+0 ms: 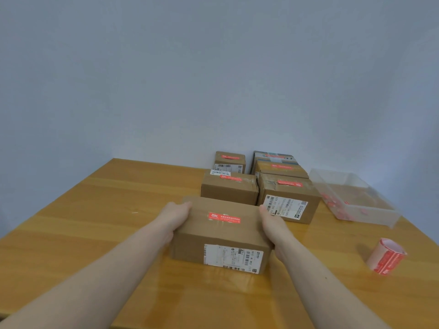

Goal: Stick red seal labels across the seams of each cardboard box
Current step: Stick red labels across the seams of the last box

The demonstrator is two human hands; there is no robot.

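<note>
Both hands — left hand (174, 216), right hand (273, 224) — grasp the ends of a rectangular cardboard box (221, 236) on the glossy wooden table (95, 222), a red label (224, 217) across its taped seam; behind it stand more labelled boxes (259, 184) — matte brown card.

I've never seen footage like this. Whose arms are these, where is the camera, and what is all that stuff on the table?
There is no machine here: a person wears a wide-angle camera on the head, so you look forward and down along their two bare arms. The left hand and the right hand grip the two ends of the nearest cardboard box, which already has a red seal label across its top. It rests on a wooden table. Behind it stand more boxes, each showing a red label too. To the right are a clear plastic tray holding small red pieces and a roll of red labels.
</note>
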